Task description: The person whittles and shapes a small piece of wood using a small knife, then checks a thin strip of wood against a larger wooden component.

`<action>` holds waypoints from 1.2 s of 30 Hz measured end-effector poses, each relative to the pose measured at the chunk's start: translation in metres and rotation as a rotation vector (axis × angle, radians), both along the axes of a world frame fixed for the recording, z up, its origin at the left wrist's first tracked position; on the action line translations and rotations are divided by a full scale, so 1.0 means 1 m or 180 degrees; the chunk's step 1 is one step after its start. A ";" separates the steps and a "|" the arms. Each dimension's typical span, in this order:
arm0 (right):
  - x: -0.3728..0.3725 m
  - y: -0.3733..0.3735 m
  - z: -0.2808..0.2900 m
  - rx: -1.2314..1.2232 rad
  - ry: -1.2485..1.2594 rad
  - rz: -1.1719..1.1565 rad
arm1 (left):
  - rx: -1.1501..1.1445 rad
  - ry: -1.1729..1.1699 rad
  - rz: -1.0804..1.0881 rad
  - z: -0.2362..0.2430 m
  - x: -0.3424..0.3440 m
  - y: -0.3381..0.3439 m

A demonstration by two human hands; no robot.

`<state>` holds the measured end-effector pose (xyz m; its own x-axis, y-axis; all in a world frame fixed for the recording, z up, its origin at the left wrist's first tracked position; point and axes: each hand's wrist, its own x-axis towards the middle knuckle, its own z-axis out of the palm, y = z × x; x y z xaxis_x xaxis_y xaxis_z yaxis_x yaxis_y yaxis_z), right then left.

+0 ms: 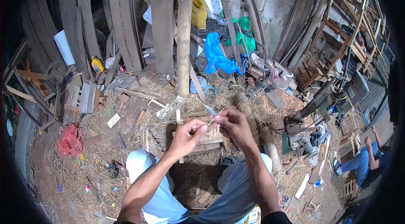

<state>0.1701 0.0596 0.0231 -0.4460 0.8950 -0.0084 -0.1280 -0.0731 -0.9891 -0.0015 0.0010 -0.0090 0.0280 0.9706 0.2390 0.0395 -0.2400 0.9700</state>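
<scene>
Tall boards (162, 34) stand across the upper left of the frame, with a rough post (184, 42) at upper centre. The worker's pale blue jeans (232, 186) fill the lower centre, knees spread, and another person (360, 165) sits at the lower right edge. A blue bag (217, 55) lies above centre, a red bag (69, 141) at middle left, and rough wood (211, 138) shows beneath the hands.

Both forearms rise from the lower edge and lean inward, so the hands meet near the middle of the frame, just apart. The right hand (233, 126) has its thumb and forefinger clamped on a slim, pale tube (209, 110), which tilts up and left. The left hand (189, 136) sits slightly lower, thumb and forefinger drawn close; whether they clamp anything cannot be told. A thin strand (211, 121) shows in the gap between the hands, too fine to make out well.

The tube looks light and fairly stiff, perhaps smooth enough to slip, and is best pinched near its lower end. The strand looks nearly weightless and easily bent, better taken by the fingertips close to its tip.
</scene>
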 end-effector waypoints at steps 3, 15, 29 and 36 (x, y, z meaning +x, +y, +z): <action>-0.006 -0.004 -0.005 0.0122 -0.0086 0.0196 | 0.0023 -0.0146 0.0063 0.005 0.002 -0.001; -0.003 0.002 0.007 -0.0192 -0.0295 -0.0404 | -0.0211 0.0608 0.0483 0.012 0.008 -0.003; 0.004 0.010 -0.010 0.0689 -0.0663 -0.0984 | 0.0247 0.0634 0.0728 0.000 0.006 -0.001; 0.019 0.022 -0.002 0.0692 -0.0233 -0.1536 | -0.0095 0.1057 0.0576 0.012 -0.003 -0.004</action>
